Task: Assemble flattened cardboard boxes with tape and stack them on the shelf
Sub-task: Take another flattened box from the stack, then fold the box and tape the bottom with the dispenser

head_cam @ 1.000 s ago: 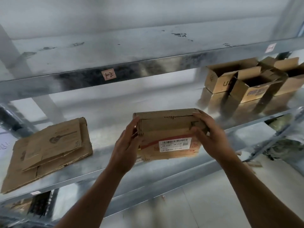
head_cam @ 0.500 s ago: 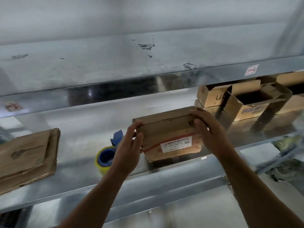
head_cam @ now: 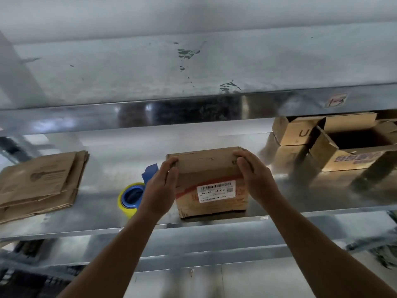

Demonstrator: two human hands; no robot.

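Here, gripped the cardboard box at both ends: left hand w/ fingers curled round the top-left corner, right hand w/ fingers hooked over the top-right edge. Sat upright on the metal shelf, close to the front lip, top flaps folded down, white barcode label facing the camera. Stood just left of the box, partly behind the left wrist: yellow tape roll w/ blue core. Lay flat further left, same shelf: flattened cardboard, stacked. Stood well apart on the right: open boxes, flaps up. Carried a handwritten tag on the upper shelf's edge, approx "1-3".
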